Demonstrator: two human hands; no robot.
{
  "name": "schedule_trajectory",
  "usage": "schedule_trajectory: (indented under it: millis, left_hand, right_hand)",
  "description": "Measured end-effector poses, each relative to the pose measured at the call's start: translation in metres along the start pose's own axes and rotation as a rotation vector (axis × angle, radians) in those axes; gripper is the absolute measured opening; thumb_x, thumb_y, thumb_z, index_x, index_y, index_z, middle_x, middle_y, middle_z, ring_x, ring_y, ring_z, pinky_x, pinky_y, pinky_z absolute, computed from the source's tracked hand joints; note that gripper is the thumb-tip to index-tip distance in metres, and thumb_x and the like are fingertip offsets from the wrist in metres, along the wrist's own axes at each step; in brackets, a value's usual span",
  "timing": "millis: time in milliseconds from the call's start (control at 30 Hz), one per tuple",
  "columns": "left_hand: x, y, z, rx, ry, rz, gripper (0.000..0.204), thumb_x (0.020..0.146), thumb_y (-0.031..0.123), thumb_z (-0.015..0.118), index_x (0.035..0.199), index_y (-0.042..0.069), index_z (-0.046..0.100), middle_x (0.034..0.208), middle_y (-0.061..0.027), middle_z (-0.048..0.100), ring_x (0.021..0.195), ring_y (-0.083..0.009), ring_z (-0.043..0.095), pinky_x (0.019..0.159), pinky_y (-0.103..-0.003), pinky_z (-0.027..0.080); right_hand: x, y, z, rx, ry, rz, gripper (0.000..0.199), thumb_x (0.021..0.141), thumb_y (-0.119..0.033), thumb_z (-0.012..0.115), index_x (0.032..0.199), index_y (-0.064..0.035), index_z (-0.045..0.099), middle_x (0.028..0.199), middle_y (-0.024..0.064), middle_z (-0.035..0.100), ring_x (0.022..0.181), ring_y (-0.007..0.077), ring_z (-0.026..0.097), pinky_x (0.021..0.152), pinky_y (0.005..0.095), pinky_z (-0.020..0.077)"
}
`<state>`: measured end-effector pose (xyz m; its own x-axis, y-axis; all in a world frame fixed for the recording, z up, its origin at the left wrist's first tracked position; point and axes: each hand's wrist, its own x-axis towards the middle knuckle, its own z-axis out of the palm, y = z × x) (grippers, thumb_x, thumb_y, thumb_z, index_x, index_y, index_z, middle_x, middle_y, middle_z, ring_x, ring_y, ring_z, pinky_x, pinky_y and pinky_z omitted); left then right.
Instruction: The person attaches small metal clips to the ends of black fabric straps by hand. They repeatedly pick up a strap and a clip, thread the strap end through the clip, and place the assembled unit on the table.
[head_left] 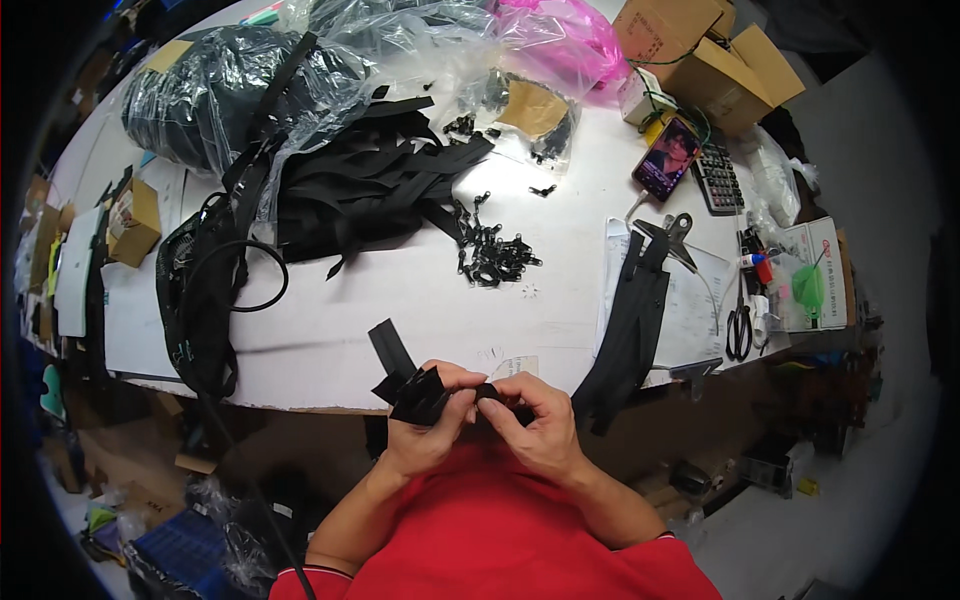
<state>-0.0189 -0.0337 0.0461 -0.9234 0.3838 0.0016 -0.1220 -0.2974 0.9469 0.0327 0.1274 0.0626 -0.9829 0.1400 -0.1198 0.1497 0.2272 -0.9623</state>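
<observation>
My left hand (428, 430) is closed round a folded bunch of black zipper tape (392, 348), whose free end sticks up above the fingers. Against it, at the table's front edge, my right hand (540, 422) pinches the other end of the black tape between thumb and forefinger. Whether a small slider sits between those fingertips is hidden. Beyond the hands lies a heap of small black zipper sliders (495, 255). Farther left, a large pile of black tapes (350, 195) is spread out. More black tapes (630, 320) hang over the front edge on the right, by a clamp (678, 230).
A plastic-wrapped black bundle (215, 100) fills the back left. Toward the right are a lit phone (668, 158), a calculator (720, 180), scissors (739, 330), paper sheets (690, 310) and an open cardboard box (725, 80). A black cable loop (285, 275) lies left.
</observation>
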Motion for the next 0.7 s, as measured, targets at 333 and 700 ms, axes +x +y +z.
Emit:
schedule_trajectory:
  millis: [333, 700]
  left_hand:
    - [0.005, -0.003, -0.005, 0.037, -0.094, 0.01, 0.019, 0.092, -0.007, 0.06, 0.107, -0.001, 0.068, 0.095, -0.0077, 0.06, 0.072, -0.009, 0.06, 0.063, -0.022, 0.049]
    - [0.004, -0.008, 0.001, 0.016, -0.036, -0.048, 0.016, 0.092, -0.004, 0.06, 0.107, -0.002, 0.067, 0.09, -0.0038, 0.063, 0.071, -0.0065, 0.058, 0.062, -0.021, 0.047]
  right_hand:
    - [0.011, -0.003, -0.014, -0.018, -0.058, -0.091, 0.012, 0.087, -0.007, 0.07, 0.096, 0.0008, 0.07, 0.086, 0.0093, 0.067, 0.073, 0.015, 0.065, 0.06, 0.0257, 0.0509]
    - [0.01, 0.007, -0.007, 0.036, 0.001, -0.129, 0.008, 0.086, -0.006, 0.071, 0.09, 0.0009, 0.068, 0.079, 0.006, 0.064, 0.064, 0.0103, 0.056, 0.057, 0.0238, 0.0435]
